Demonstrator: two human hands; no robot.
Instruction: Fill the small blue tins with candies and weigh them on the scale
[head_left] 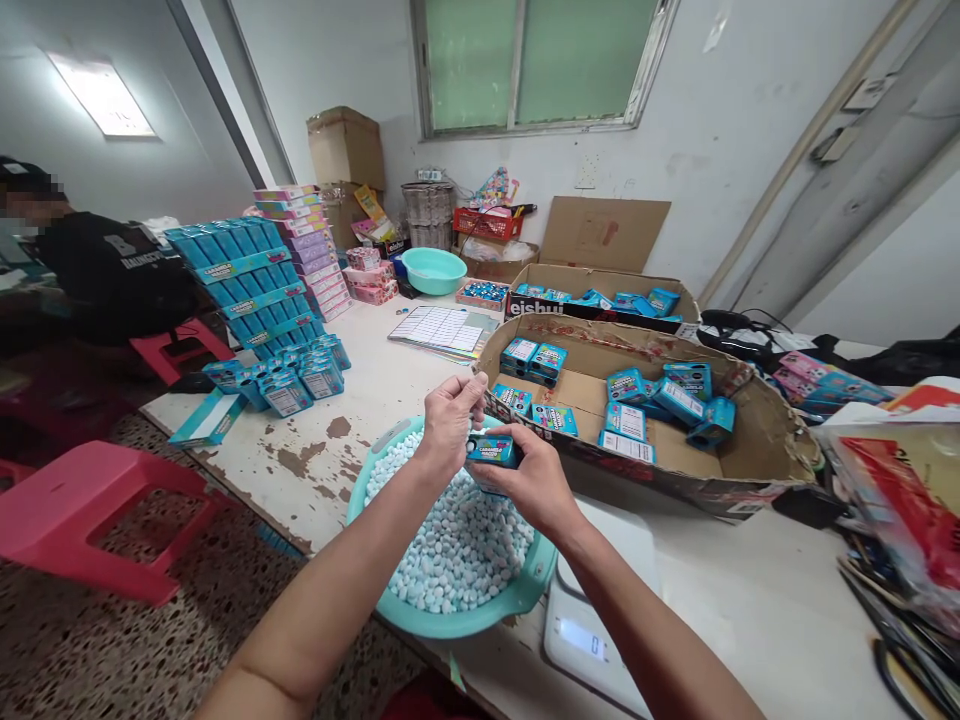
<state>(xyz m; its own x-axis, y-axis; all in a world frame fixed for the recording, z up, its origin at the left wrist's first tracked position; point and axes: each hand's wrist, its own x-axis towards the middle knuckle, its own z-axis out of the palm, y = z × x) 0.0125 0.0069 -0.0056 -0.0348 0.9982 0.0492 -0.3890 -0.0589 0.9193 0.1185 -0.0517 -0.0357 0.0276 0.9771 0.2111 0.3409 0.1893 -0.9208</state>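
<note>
My right hand (540, 480) is wrapped around a small blue candy box (491, 451), held on its side above the basin. Close against the box's left end, my left hand (450, 420) has its fingers pinched together. What those fingers hold, if anything, is hidden. A small pale piece shows at that end of the box. Beneath both hands, a teal basin (546, 580) is filled with white and pale blue candies (450, 550). A white digital scale (585, 640) with a lit display sits beside the basin, partly under my right forearm.
A long cardboard tray (739, 490) holds several blue boxes, with another cardboard tray (600, 320) behind it. Stacked blue boxes (247, 285) stand at the left. Scissors (892, 640) lie at the right edge. A person (97, 265) sits far left, near a red stool (112, 500).
</note>
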